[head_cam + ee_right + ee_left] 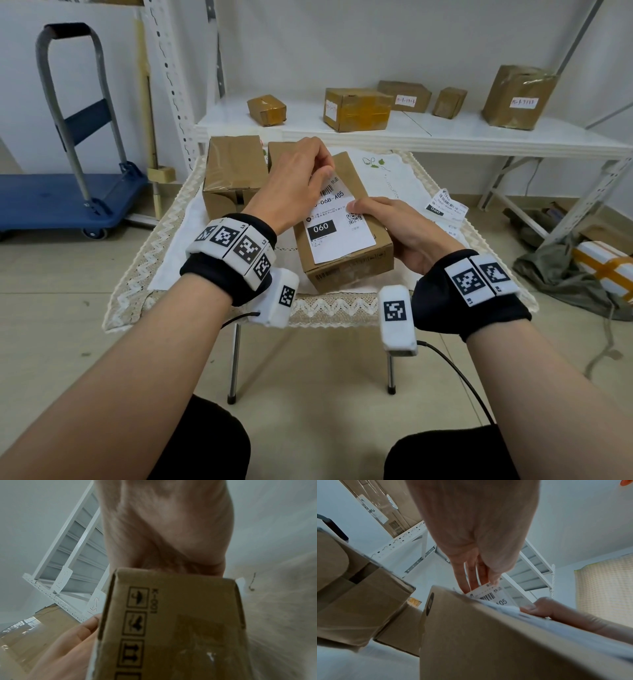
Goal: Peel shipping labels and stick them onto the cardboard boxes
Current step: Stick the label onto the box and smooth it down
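Observation:
A brown cardboard box (346,270) is tilted up over the middle of the small table. A white shipping label (337,233) marked 060 lies along its top face. My right hand (376,219) grips the box from its right side, thumb pressing the label's right edge. My left hand (325,171) pinches the label's far end, which stands slightly off the box in the left wrist view (494,596). That view shows the left hand's fingers (462,582) behind the label. In the right wrist view the box's end face (180,622) with handling symbols fills the middle.
Two more cardboard boxes (233,174) stand at the table's back left. Loose label sheets (445,209) lie on the lace cloth (164,246) at the right. Several taped boxes sit on a white shelf (445,133) behind. A blue trolley (68,202) is on the left.

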A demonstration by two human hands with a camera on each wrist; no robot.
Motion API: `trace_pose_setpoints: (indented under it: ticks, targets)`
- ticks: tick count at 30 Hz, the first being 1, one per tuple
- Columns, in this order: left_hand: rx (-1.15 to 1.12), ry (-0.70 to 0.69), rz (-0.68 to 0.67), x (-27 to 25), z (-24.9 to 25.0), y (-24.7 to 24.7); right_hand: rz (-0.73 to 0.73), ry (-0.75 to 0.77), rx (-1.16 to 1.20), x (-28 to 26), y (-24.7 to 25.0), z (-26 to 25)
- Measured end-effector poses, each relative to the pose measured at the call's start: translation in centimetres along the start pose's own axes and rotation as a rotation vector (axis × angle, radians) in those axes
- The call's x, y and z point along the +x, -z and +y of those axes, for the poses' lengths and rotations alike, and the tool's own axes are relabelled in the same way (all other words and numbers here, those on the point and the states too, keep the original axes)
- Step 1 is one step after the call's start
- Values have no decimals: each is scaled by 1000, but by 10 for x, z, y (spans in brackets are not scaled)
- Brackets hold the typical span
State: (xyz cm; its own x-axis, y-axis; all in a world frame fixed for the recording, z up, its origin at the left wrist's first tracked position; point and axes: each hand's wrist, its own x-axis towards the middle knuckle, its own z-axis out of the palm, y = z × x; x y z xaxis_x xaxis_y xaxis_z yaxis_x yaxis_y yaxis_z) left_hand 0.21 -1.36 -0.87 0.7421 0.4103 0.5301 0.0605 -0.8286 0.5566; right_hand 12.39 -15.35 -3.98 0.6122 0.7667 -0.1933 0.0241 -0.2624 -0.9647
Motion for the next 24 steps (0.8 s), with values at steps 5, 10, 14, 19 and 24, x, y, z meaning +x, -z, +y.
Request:
trace_pose_setpoints:
  ticks: [5,10,14,19,24]
  targets:
    - [-1,-5,16,0,-1,-1,-9,-3,4,1,1,0]
    - [-7,-25,36,1,-3,-2,-22,0,5,1,1,1]
    - [-4,-51,59,1,-3,-3,-21,1,15,0,1,0]
    - [-47,-36,60,5,-5,-1,-44,-5,39,-2,2,-2]
    - [-66,-22,23,9,-6,3,-70,-10,41,-3,1,-4]
